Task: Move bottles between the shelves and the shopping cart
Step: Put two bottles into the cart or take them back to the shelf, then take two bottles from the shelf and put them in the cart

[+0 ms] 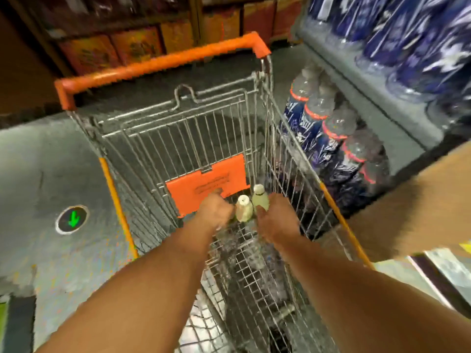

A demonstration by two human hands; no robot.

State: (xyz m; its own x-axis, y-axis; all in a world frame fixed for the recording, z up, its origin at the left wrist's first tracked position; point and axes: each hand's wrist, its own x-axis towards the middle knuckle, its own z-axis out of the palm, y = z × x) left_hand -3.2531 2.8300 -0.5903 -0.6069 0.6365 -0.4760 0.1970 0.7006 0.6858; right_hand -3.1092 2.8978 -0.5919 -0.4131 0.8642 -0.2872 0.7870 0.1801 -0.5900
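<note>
Both my arms reach down into a wire shopping cart (257,118) with an orange handle (163,62). My left hand (216,212) grips a small pale bottle with a white cap (244,208). Right beside it, my right hand (276,220) grips a pale green bottle with a white cap (260,198). The two bottles stand upright and close together, low inside the cart near its orange child-seat flap (204,187). The image is blurred, so the fingers are hard to make out.
To the right of the cart, a row of large blue-labelled bottles with red rings (328,131) stands on the floor. A grey shelf (369,82) above holds more blue bottles (413,42). Orange boxes (137,47) fill shelves ahead. A green arrow mark (72,219) lies on the floor.
</note>
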